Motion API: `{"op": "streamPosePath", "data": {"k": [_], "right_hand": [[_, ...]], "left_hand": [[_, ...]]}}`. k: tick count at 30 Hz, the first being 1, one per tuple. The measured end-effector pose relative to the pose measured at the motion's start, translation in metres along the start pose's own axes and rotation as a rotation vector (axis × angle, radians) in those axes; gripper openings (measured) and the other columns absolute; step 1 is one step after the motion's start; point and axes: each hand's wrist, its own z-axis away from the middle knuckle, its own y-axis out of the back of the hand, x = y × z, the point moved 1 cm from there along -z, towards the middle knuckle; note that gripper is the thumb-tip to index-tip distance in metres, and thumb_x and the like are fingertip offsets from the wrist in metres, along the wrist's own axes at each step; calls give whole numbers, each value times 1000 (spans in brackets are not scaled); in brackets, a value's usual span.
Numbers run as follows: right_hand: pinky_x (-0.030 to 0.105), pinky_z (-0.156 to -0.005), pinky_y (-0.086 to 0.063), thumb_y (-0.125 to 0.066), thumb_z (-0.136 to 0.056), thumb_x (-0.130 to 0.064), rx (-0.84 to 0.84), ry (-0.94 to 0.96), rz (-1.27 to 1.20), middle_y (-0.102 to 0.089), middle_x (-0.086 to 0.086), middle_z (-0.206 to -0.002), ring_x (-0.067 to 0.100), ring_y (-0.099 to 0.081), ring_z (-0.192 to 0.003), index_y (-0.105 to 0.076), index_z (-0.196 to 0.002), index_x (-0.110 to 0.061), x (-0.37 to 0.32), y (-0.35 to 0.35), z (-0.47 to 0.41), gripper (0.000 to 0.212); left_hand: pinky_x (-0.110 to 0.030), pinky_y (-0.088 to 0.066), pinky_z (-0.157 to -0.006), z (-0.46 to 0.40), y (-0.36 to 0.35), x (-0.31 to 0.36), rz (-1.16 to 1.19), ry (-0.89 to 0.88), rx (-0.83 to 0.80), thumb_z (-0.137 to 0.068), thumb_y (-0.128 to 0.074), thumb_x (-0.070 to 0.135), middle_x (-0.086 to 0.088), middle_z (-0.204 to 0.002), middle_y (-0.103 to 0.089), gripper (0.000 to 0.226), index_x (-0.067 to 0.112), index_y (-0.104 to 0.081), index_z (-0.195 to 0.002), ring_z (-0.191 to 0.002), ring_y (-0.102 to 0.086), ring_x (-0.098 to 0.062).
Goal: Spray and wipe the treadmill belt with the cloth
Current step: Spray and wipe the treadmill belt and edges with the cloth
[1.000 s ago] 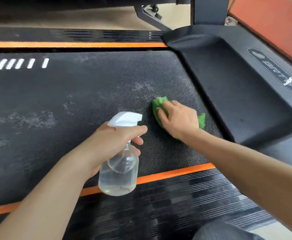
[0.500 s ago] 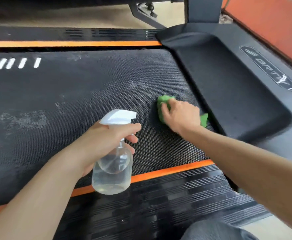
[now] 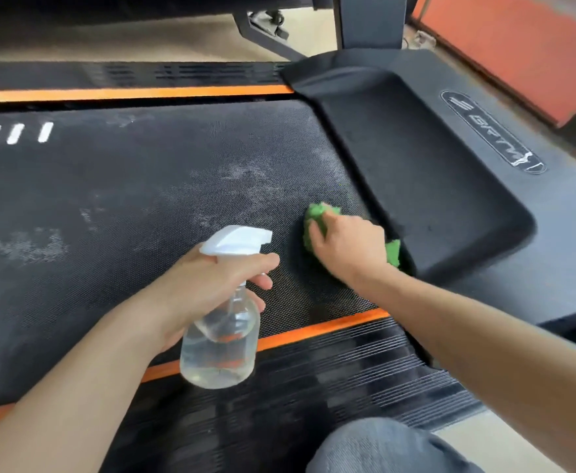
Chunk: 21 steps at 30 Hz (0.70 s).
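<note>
The black textured treadmill belt (image 3: pixel 136 199) fills the middle of the view, with pale dusty patches on it. My right hand (image 3: pixel 348 245) presses a green cloth (image 3: pixel 317 213) flat on the belt, close to the black motor cover (image 3: pixel 426 186); most of the cloth is hidden under the palm. My left hand (image 3: pixel 211 285) holds a clear spray bottle (image 3: pixel 220 343) with a white trigger head, upright above the near orange strip, its nozzle pointing right toward the cloth.
Orange strips (image 3: pixel 320 331) and ribbed black side rails (image 3: pixel 297 397) border the belt on both long sides. A dark upright post (image 3: pixel 368 18) rises behind the motor cover. An orange panel (image 3: pixel 518 46) lies at the far right. My knee (image 3: pixel 382 448) is at the bottom.
My right hand has slid the cloth to the right, nearer the motor cover's edge. My left hand has kept the bottle in about the same place.
</note>
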Motion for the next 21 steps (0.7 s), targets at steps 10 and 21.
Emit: {"op": "streamPosePath", "data": {"k": [10, 21], "right_hand": [[40, -75, -39, -35, -100, -51, 47, -153, -225, -67, 14, -107, 39, -63, -101, -54, -103, -21, 60, 30, -35, 36], [39, -76, -37, -35, -100, -50, 119, -261, -292, -66, 13, -110, 37, -59, -105, -54, -112, -18, 116, 36, -77, 38]], "left_hand": [[-33, -59, -78, -3, -49, 43, -42, -99, -40, -93, -76, 41, 7, -93, -84, 22, 22, -78, -103, -70, -80, -14], [-35, -63, -84, -37, -84, 68, -213, -43, -117, -92, -76, 38, -6, -93, -83, 34, 7, -78, -81, -81, -81, -27]]}}
